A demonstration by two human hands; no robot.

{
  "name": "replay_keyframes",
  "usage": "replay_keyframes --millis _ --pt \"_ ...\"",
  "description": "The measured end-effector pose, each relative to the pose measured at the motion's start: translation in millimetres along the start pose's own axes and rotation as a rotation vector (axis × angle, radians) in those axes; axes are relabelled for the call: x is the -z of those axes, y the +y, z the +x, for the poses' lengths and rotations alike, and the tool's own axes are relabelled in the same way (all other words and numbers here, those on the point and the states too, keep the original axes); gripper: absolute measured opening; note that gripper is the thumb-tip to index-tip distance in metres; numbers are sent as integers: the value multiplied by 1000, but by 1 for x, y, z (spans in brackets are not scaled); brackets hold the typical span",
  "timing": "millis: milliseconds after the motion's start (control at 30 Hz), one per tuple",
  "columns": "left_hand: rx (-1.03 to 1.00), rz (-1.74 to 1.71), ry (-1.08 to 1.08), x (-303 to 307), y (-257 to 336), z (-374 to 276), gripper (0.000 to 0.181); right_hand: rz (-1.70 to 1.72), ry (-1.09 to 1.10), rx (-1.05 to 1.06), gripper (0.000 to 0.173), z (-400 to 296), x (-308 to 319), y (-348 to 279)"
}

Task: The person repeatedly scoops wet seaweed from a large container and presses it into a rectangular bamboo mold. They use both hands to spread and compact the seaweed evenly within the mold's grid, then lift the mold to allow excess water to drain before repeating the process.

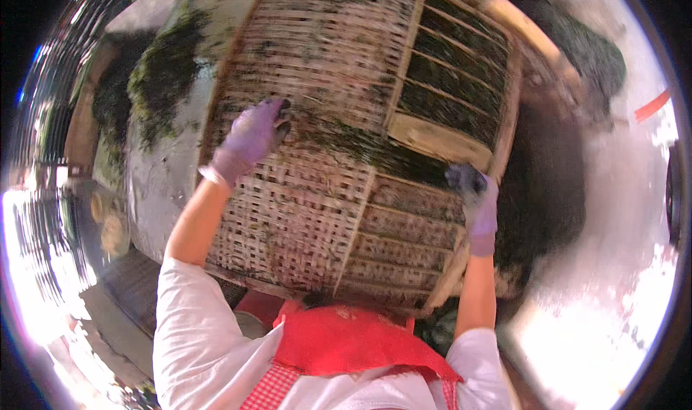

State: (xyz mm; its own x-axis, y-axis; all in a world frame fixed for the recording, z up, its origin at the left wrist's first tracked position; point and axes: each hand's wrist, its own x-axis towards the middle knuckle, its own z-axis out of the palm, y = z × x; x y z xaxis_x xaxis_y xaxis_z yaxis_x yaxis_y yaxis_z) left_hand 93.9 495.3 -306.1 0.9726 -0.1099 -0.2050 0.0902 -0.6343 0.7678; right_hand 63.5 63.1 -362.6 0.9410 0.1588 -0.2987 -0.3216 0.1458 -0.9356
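A large woven bamboo tray in a wooden frame (303,210) lies before me, its slatted sections to the right. Dark green plant strands (351,139) stretch across its middle, between my hands. Over the tray's left part is my left hand (254,134), in a purple glove with dark fingertips, fingers bent; whether it pinches any strand is not clear. At the right, my right hand (473,193), gloved alike, is curled beside the end of a wooden board (440,139) and the strands. Blur hides what its fingers hold. More dark green plant matter (454,64) lies in the upper right slatted section.
A heap of green plants (162,80) lies on the grey surface left of the tray. At the upper right runs a yellowish pole (530,37), with a dark green mass (589,53) beyond it. A dark area borders the tray's right side.
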Motion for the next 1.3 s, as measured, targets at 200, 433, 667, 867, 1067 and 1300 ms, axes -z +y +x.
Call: replay_keyframes --millis 200,433,667,867,1067,1300 --pt "-278 330 173 11 -39 -20 53 -573 121 -131 36 19 -88 -7" --pt "170 933 881 129 -152 -103 49 54 382 -38 35 19 -74 21" --pt "503 698 1097 154 -195 -25 42 -433 322 97 36 18 -70 29" --pt "-90 -769 1147 211 -197 -7 22 219 451 -19 23 21 -85 14" --pt "139 106 1173 275 -110 -87 14 -703 201 222 29 17 -105 1" --pt "-358 -371 918 185 94 -100 23 -552 89 364 26 -3 -104 -12"
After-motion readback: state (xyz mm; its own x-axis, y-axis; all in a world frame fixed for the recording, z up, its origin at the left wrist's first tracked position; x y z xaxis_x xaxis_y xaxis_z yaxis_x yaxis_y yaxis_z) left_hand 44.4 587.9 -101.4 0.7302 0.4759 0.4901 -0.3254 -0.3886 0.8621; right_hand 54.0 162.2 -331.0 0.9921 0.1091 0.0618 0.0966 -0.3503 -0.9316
